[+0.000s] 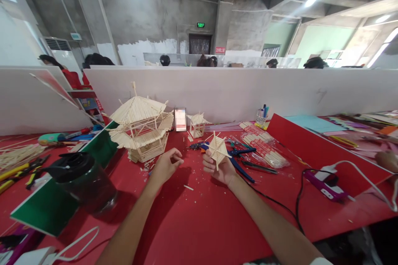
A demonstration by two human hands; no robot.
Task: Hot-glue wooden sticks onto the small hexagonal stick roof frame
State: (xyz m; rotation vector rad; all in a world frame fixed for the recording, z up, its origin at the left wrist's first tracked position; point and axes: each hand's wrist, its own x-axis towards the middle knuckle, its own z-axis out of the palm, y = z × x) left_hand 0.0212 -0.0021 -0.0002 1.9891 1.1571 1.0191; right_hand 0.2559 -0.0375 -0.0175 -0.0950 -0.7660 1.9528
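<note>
My right hand point(221, 169) grips a small six-sided roof frame of thin wooden sticks point(218, 151), its spokes poking out past the edges. To its left, my left hand point(168, 166) hovers over the red table with the fingers curled in a loose pinch; anything between the fingertips is too small to make out. Beyond my left hand stands a large two-tiered stick pavilion point(139, 128). A small stick pavilion point(197, 125) with a pointed roof is behind the piece I hold. Blue-handled pliers point(241, 165) lie just right of my right hand.
Packs of wooden sticks point(264, 145) and a pen cup point(263, 116) are at the back right. A dark bottle point(83, 182) stands by the green divider point(46, 211) on the left. A red divider point(326, 153), power strip point(326, 186) and black cable point(297, 198) lie right. Stick scraps point(188, 187) dot the table.
</note>
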